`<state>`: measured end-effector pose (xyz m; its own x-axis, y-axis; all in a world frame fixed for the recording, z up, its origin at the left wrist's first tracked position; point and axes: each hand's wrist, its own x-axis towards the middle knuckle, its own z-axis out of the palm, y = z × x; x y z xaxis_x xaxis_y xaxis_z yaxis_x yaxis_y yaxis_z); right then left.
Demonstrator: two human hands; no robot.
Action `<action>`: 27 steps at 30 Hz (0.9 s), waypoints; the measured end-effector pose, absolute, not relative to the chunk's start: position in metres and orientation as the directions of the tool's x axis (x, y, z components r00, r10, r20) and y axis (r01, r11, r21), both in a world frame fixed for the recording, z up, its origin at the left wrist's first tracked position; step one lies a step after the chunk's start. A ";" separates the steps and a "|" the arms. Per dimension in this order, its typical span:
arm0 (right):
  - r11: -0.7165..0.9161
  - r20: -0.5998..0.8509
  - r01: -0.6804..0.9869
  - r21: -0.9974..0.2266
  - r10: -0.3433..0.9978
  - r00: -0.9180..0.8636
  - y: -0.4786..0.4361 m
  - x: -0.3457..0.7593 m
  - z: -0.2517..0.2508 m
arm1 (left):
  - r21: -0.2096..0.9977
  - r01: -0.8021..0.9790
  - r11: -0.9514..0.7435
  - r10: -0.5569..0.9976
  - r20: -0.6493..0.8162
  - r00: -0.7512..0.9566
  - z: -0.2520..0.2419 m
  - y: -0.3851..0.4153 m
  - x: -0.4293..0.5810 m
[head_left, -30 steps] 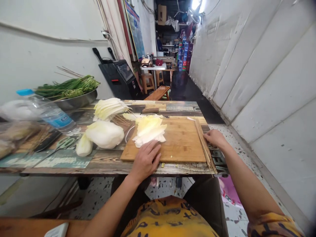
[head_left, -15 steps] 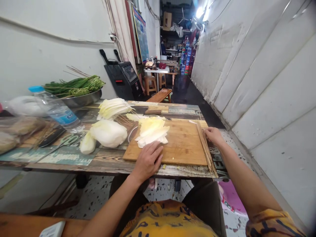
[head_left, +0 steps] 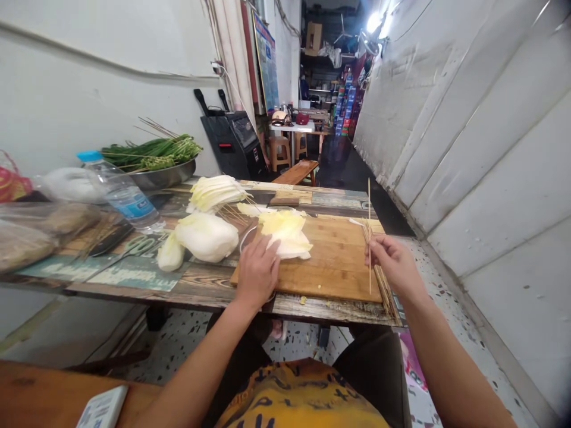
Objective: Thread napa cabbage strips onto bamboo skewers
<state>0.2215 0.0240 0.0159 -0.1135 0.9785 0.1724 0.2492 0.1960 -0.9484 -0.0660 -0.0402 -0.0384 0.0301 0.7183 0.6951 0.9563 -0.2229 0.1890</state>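
Observation:
Pale napa cabbage leaves [head_left: 292, 238] lie in a pile on a wooden cutting board [head_left: 330, 273]. My left hand [head_left: 257, 270] is closed on the near left edge of the leaves, its fingers over them. The undersides of those fingers are hidden. My right hand [head_left: 392, 258] pinches a thin bamboo skewer [head_left: 369, 208], held nearly upright over the board's right side. More bamboo skewers [head_left: 387, 294] lie in a bundle along the board's right edge, beneath that hand.
Left of the board are a cabbage head [head_left: 207, 238], a smaller piece [head_left: 171, 252] and skewered leaves [head_left: 218, 191]. Beyond them stand a water bottle [head_left: 134, 202], green scissors [head_left: 138, 245], a metal bowl [head_left: 167, 176] of greens and plastic bags [head_left: 27, 244].
My right hand has risen from the bundle and come inward with a single skewer. My left hand has shifted from the leaves' front edge to their left side. The view has shifted slightly.

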 end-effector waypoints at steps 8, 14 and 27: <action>0.192 0.162 0.127 -0.973 0.964 -0.213 -0.050 0.198 -0.011 | 0.188 0.948 -0.258 0.744 0.665 0.070 -0.030 -0.031 -0.089; 0.286 0.240 0.234 -0.929 0.949 -0.205 -0.066 0.196 -0.019 | 0.384 0.847 -0.368 0.713 0.701 -0.008 -0.010 -0.048 -0.076; 0.618 0.437 0.312 -0.721 0.756 -0.488 -0.092 0.175 -0.009 | 0.906 -0.352 -0.235 0.972 0.207 -0.115 0.015 -0.086 -0.042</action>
<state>0.1747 -0.0923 -0.0090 -0.4881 0.7556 0.4368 0.3122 0.6185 -0.7211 -0.0418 -0.0860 0.0147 -0.1150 0.9716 0.2067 -0.3523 -0.2345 0.9060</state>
